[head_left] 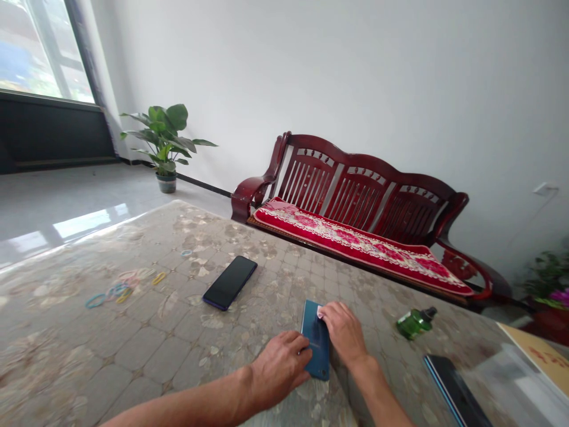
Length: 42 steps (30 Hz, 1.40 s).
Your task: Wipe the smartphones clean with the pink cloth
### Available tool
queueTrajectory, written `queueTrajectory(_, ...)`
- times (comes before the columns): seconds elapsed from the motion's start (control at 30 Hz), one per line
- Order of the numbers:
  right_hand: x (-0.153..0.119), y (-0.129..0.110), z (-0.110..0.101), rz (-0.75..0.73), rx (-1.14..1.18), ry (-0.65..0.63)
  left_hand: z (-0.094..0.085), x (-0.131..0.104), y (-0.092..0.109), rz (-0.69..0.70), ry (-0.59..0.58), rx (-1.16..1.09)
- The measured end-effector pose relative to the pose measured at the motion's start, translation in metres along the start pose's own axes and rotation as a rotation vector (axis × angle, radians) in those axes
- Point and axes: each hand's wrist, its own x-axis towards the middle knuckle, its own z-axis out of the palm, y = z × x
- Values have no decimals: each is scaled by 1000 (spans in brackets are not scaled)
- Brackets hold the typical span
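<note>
A blue smartphone lies back side up on the patterned tablecloth, with its camera end partly covered by my fingers. My left hand grips its left edge, fingers curled over onto the blue back. Pinched in the fingers of my right hand is a small white wipe, pressed to the far part of the phone's back. A black smartphone rests screen up to the left of my hands. To the right, a green spray bottle lies on its side.
Several coloured rubber bands are scattered at left. Another dark phone lies at front right, beside a clear plastic box and a tan box. Beyond the table stand a wooden bench and a potted plant.
</note>
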Motion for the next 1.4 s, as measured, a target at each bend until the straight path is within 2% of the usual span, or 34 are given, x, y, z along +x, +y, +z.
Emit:
queueTrajectory(0.13,3,0,1,12,-49,25,-4,0,1,-6,-34,-1)
queueTrajectory(0.37,-31,-14,-7,-53,-41,-6,0,-1,1,-5,-25,8)
queueTrajectory(0.43,-28,-14,-6,-42,-47,-7,-1,-1,2,-4,-23,26)
queueTrajectory(0.63,4,-8,-1,4,-77,2,-5,-2,5,3,-29,65)
queueTrajectory(0.93,-21,-24,-6,-73,-20,-47,-6,-3,7,16,-38,99)
queueTrajectory(1.2,27,-20,10,-29,-97,-26,-2,-4,6,22,-51,80)
queueTrajectory(1.27,25,-24,9,-31,-89,-33,-2,-4,6,23,-51,74)
queueTrajectory(1.4,2,-34,3,-93,-26,-50,-5,-4,8,19,-66,90)
